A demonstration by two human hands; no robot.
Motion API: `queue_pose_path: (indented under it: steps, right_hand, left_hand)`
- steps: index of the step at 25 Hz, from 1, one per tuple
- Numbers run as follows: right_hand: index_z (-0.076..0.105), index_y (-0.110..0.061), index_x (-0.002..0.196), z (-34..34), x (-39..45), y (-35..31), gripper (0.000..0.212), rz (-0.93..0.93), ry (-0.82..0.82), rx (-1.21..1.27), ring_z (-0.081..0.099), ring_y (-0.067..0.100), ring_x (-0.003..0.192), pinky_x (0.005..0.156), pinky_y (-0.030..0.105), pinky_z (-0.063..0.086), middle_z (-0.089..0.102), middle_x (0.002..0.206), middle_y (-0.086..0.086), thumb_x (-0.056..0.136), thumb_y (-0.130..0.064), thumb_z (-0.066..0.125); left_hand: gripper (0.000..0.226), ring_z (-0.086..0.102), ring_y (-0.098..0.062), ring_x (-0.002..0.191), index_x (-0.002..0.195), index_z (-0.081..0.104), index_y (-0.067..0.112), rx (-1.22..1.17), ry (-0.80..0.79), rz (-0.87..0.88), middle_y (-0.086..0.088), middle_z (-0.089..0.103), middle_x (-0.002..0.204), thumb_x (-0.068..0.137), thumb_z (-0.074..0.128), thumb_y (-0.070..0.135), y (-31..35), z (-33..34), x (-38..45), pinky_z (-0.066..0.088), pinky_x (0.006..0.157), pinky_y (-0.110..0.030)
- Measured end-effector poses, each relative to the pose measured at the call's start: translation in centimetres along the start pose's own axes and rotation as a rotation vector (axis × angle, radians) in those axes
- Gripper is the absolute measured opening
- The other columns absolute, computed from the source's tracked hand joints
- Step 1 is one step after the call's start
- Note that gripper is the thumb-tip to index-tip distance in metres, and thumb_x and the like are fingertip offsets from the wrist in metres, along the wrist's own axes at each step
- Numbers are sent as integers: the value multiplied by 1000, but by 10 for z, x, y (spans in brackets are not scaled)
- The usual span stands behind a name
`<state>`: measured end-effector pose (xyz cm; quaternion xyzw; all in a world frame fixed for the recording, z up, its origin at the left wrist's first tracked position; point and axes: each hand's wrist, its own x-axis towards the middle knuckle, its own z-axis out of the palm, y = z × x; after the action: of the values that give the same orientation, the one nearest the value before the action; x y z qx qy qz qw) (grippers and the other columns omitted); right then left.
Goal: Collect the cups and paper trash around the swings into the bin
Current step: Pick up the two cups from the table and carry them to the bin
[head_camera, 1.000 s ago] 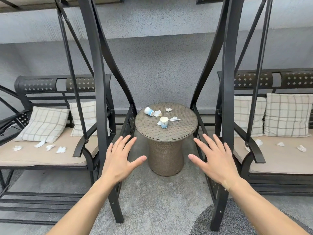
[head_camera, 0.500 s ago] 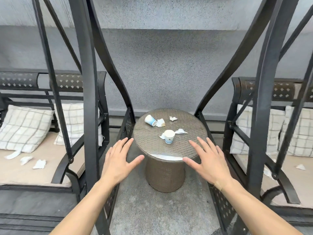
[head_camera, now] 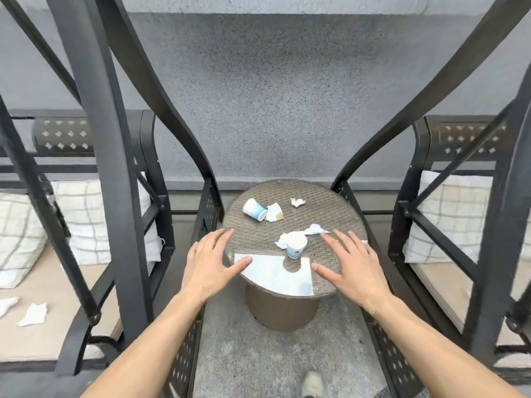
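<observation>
An upright paper cup (head_camera: 296,247), white with a blue band low on its wall, is standing near the front edge of the round wicker table (head_camera: 339,209), its open mouth facing up. A crumpled white paper scrap (head_camera: 281,241) is lying against its left side, and another scrap (head_camera: 315,229) is lying just behind it to the right. A second cup (head_camera: 254,209), white and blue, is lying tipped on its side toward the table's back left edge, touching a torn, stained paper piece (head_camera: 274,212). A small paper wad (head_camera: 297,202) is sitting near the back edge.
</observation>
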<state>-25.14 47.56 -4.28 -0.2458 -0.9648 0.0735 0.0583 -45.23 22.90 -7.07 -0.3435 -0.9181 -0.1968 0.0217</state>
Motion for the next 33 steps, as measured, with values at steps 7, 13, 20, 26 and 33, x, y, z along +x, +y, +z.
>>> queue_pose_path:
  steps: [7,13,20,26,33]
  right_hand:
    - [20,-41,147,36,101,40,82,-33,-76,38,17,19,145,116,44,20,25,156,-8,77,-83,30]
    - [16,-44,147,54,189,78,84,-125,-228,87,22,21,143,115,45,24,25,156,-6,76,-82,38]
    - [20,-43,146,87,244,94,86,-228,-409,99,31,19,137,107,41,32,30,152,-9,73,-78,49]
    - [16,-45,145,127,254,85,96,-268,-561,98,38,18,130,99,39,38,33,146,-10,65,-76,59]
    - [11,-40,148,173,251,64,112,-225,-654,118,34,21,132,99,41,40,25,149,-7,58,-67,74]
  left_hand:
    - [81,28,-12,140,145,35,34,13,-82,-84,9,37,149,79,42,80,5,49,94,23,115,-42]
    - [83,40,-18,133,142,39,33,46,-185,-263,6,44,144,76,39,83,22,89,166,32,110,-43]
    - [86,54,-21,120,136,45,33,-101,-247,-526,1,57,131,68,45,86,21,122,212,45,98,-45]
    - [90,58,-24,116,135,46,23,-288,-267,-795,-2,64,123,67,53,82,3,151,244,45,99,-44]
    - [91,59,-30,111,133,46,7,-575,-335,-1141,-12,61,124,71,63,72,-27,198,285,47,91,-35]
